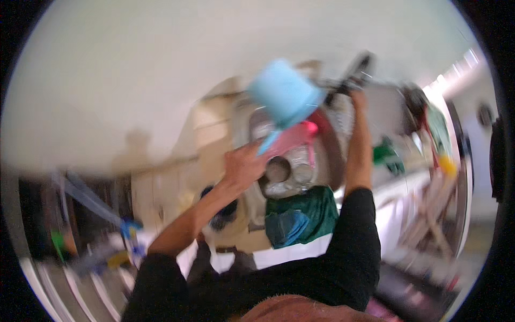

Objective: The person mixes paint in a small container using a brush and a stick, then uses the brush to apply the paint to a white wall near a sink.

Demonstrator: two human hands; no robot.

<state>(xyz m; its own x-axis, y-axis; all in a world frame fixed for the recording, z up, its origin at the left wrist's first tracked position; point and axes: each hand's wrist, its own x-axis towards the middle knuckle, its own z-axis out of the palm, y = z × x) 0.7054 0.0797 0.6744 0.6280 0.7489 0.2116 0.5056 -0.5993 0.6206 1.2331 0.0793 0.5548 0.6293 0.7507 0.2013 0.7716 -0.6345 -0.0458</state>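
Note:
My left hand (244,163) is closed around the handle of a light blue plastic dipper (281,88), raised over the sink. The dipper is tilted, with its cup pointing up and away from me. My right arm stretches to the far right of the sink. There my right hand (356,92) is closed on a long black object (363,65), too blurred to name. Below the dipper lie a pink plastic item (292,137), a round metal cup (278,169) and several shiny dishes (303,174). Whatever lies directly behind the dipper is hidden.
A reddish-brown basin rim (333,155) curves along the sink's right side. Dark green cloth (316,222) hangs over the front edge. To the right are a grey board (387,110) and a green item (387,155) on the counter. A pale wall (134,75) rises behind.

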